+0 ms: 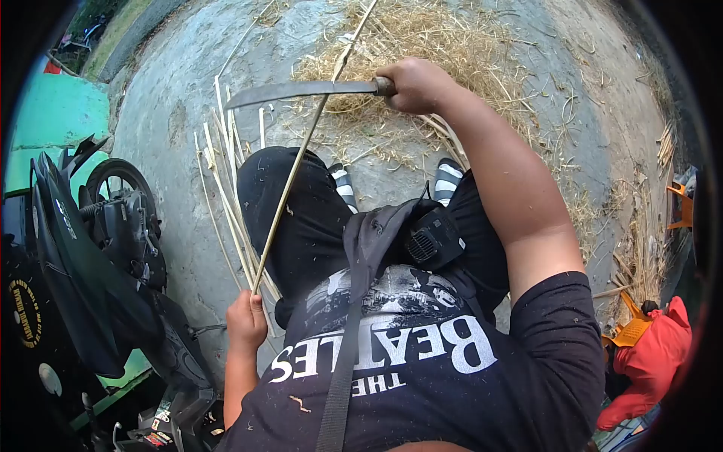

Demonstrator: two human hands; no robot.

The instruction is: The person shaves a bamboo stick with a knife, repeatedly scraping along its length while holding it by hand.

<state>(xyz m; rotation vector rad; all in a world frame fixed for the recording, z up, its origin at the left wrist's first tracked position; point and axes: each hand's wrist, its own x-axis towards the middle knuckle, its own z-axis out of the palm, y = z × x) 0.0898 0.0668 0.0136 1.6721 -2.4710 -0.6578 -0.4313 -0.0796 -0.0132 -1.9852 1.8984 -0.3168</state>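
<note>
My right hand (419, 85) is closed round the wooden handle of a long knife (290, 91), whose curved blade points left. Down at the lower left, my left hand (246, 322) grips the near end of a long thin bamboo strip (292, 177). The strip slants up and to the right past my knee, and the blade crosses it near its upper part. Several pale strips (226, 196) lie on the ground beside my left knee. Beyond the knife is a heap of thin shavings (444, 45).
A dark motorbike (98, 264) stands close on the left, by a green surface (64, 113). More strips and shavings (648, 248) lie at the right edge. A red cloth (655, 354) and an orange object (631, 325) are at the lower right.
</note>
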